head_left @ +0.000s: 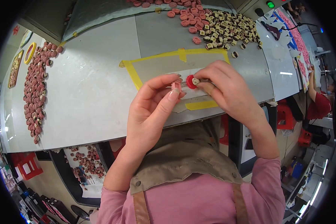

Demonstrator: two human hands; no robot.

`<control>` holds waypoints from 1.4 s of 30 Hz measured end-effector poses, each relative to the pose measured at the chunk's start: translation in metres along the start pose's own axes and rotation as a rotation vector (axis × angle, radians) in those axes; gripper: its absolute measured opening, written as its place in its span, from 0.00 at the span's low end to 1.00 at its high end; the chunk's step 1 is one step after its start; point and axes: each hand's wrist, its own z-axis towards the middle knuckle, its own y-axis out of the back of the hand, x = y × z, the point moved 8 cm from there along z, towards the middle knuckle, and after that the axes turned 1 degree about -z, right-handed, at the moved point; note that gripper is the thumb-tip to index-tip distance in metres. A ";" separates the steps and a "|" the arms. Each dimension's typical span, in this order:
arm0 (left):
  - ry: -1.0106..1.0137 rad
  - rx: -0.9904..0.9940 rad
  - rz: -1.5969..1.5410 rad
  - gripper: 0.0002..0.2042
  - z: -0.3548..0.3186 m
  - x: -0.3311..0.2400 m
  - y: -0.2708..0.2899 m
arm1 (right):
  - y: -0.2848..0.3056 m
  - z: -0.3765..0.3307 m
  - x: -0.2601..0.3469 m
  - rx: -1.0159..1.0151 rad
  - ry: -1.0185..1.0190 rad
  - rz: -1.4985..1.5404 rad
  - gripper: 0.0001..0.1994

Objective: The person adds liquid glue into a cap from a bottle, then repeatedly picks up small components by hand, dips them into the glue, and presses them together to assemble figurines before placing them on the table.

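Between the thumb and fingers of my left hand (151,102) is a small pink piece (176,86) with a squarish hollow. My right hand (229,87) pinches a small cream-coloured piece (195,81) at a round red cap-like disc (190,83). Whether the cream piece touches the disc, I cannot tell. Both hands are close together over a white strip (183,73) on the grey table (89,93), inside a patch framed with yellow tape (132,74).
Pink pieces (192,22) and cream-and-dark pieces (227,30) are heaped at the back. A long pile of joined-looking pink pieces (35,93) lies at the left. Below the table edge sits an open drawer (69,168) holding more pieces. Another person (319,104) works at the far right.
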 end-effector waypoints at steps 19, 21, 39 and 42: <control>0.014 -0.017 0.110 0.13 -0.002 0.003 -0.013 | -0.023 -0.030 -0.018 -0.183 -0.351 1.025 0.09; 0.018 -0.001 0.103 0.13 -0.001 0.004 -0.016 | -0.025 -0.030 -0.012 -0.185 -0.339 1.022 0.08; 0.086 0.123 0.176 0.24 -0.003 0.008 -0.027 | -0.013 -0.039 0.009 -0.264 0.133 0.364 0.15; 0.014 0.132 0.202 0.27 -0.003 0.012 -0.030 | -0.014 -0.040 0.006 -0.294 0.131 0.376 0.15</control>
